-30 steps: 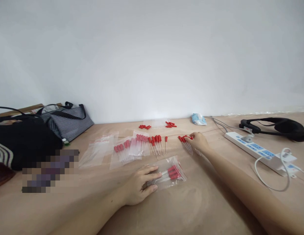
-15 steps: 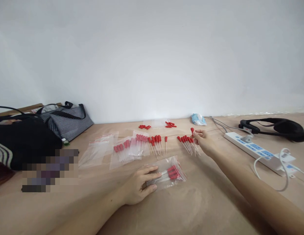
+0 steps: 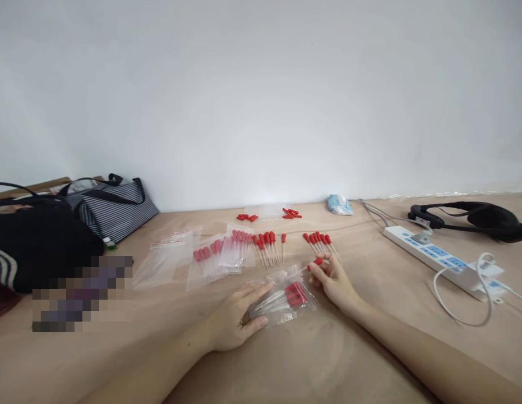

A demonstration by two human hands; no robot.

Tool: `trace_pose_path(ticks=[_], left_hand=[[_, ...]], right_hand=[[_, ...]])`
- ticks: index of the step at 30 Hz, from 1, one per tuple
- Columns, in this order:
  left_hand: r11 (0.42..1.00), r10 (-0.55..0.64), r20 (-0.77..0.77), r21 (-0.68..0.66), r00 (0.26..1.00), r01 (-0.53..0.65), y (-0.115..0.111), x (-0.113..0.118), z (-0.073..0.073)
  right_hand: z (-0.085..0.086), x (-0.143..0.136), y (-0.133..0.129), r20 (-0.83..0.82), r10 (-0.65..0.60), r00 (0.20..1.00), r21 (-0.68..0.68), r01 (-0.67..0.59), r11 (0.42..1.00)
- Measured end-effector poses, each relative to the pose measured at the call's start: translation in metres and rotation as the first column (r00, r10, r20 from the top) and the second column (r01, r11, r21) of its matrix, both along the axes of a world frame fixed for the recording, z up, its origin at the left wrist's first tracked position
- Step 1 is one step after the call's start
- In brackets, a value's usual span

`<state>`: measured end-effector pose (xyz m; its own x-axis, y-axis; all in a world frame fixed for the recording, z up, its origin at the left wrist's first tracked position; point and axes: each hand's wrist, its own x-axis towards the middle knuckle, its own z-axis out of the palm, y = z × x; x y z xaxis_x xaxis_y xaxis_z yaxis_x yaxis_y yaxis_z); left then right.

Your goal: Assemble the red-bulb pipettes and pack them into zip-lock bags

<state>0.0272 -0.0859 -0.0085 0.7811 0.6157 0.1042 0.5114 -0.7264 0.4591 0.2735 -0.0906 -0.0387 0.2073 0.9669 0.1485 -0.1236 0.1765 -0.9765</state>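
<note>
The brown surface [image 3: 340, 359] spreads beneath both hands. Left of the left hand's fingers lies the striped bag [image 3: 120, 210]; right of the right hand's fingers, the power strip [image 3: 441, 258]. Between the hands is the clear bag [image 3: 281, 311] of droppers, the left hand [image 3: 239, 317] resting on its end, fingers slightly apart. The right hand [image 3: 334, 280] has its fingers clamped on the red bulb of a dropper [image 3: 315, 262] at the bag's opening. Beyond those fingers lies a row of loose droppers [image 3: 317, 239].

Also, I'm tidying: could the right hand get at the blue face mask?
Probably yes: the right hand pinches a dropper, but bare tabletop right of the fanned droppers leaves a way round to the face mask.
</note>
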Motion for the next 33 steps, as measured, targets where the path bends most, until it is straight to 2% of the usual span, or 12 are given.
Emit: trace_pose_path(ticks=[3, 9, 13, 15, 17, 20, 22, 24, 27, 29, 31, 33], left_hand=[[1.000, 0.001, 0.007, -0.005, 1.000, -0.001, 0.000, 0.001, 0.001], [1.000, -0.010, 0.015, -0.018, 1.000, 0.010, 0.001, 0.000, -0.001], [1.000, 0.001, 0.016, 0.001, 1.000, -0.001, 0.001, 0.001, -0.002], [1.000, 0.005, 0.013, 0.012, 1.000, -0.005, 0.000, 0.001, -0.001], [1.000, 0.001, 0.017, 0.017, 1.000, -0.001, 0.000, 0.002, 0.000], [1.000, -0.006, 0.032, 0.015, 0.999, 0.006, 0.000, 0.002, 0.001], [1.000, 0.009, 0.029, 0.009, 1.000, -0.009, -0.001, 0.002, 0.001], [1.000, 0.020, 0.013, 0.005, 1.000, -0.020, -0.001, 0.002, 0.000], [1.000, 0.009, -0.010, 0.001, 1.000, -0.009, 0.000, 0.002, -0.001], [1.000, -0.003, -0.042, 0.006, 0.999, 0.003, 0.001, 0.002, 0.000], [1.000, -0.019, -0.079, 0.018, 0.997, 0.020, 0.002, 0.002, 0.001], [0.999, -0.036, -0.096, 0.038, 0.995, 0.040, 0.002, 0.002, 0.002]], right_hand=[[0.001, -0.004, -0.006, 0.069, 0.175, 0.982, -0.030, -0.173, 0.984], [0.005, 0.009, 0.002, 0.138, 0.273, 0.952, -0.099, -0.261, 0.960], [0.008, 0.010, 0.006, 0.195, 0.503, 0.842, -0.104, -0.492, 0.864], [0.007, 0.007, 0.007, 0.275, 0.555, 0.785, -0.086, -0.555, 0.828], [0.003, 0.003, 0.010, 0.332, 0.476, 0.814, -0.065, -0.484, 0.873], [-0.005, -0.001, 0.015, 0.360, 0.271, 0.893, -0.066, -0.266, 0.962], [-0.009, -0.003, 0.017, 0.430, 0.169, 0.887, -0.061, -0.158, 0.986], [-0.009, -0.004, 0.015, 0.531, 0.153, 0.834, -0.036, -0.158, 0.987], [-0.002, -0.001, 0.013, 0.603, 0.301, 0.738, -0.042, -0.348, 0.937], [0.003, 0.006, 0.015, 0.625, 0.316, 0.714, -0.060, -0.359, 0.931], [0.009, 0.015, 0.023, 0.708, 0.145, 0.691, -0.034, -0.172, 0.985], [0.015, 0.025, 0.038, 0.831, -0.083, 0.551, 0.047, 0.080, 0.996]])
